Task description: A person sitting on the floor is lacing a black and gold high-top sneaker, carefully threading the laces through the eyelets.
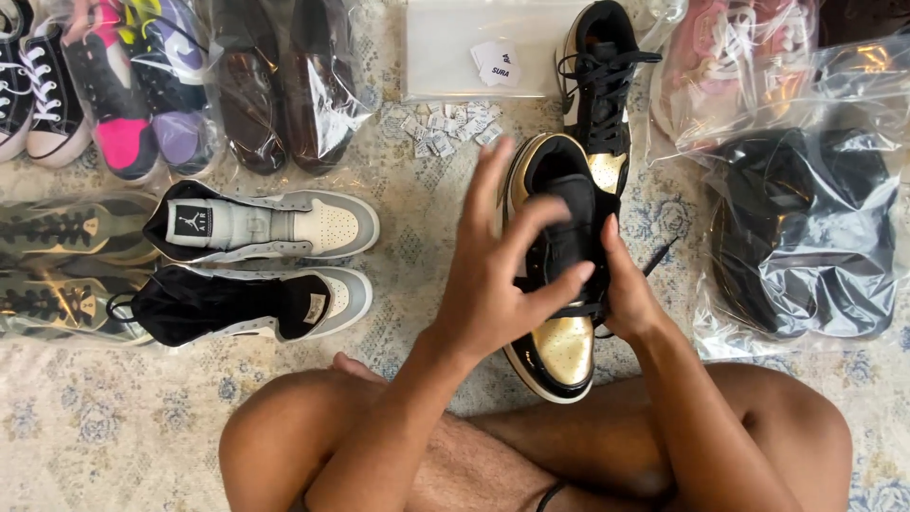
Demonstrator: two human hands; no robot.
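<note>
Black-and-gold high-top sneaker [559, 284] on rug [114, 436] before crossed legs. Left hand [493, 284] fingers spread, open over tongue; right hand [627, 294] pinches lace side. Likely light, stiff sole, glossy slick toe; grip collar or midsole.

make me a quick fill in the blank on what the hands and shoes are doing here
1. Both hands work on a black and ____ sneaker.
2. The left hand has its fingers at the shoe's ____.
3. The right hand grips the shoe's ____ side.
4. The grey and white sneakers lie to the person's ____.

Missing words: gold; tongue; right; left
</note>
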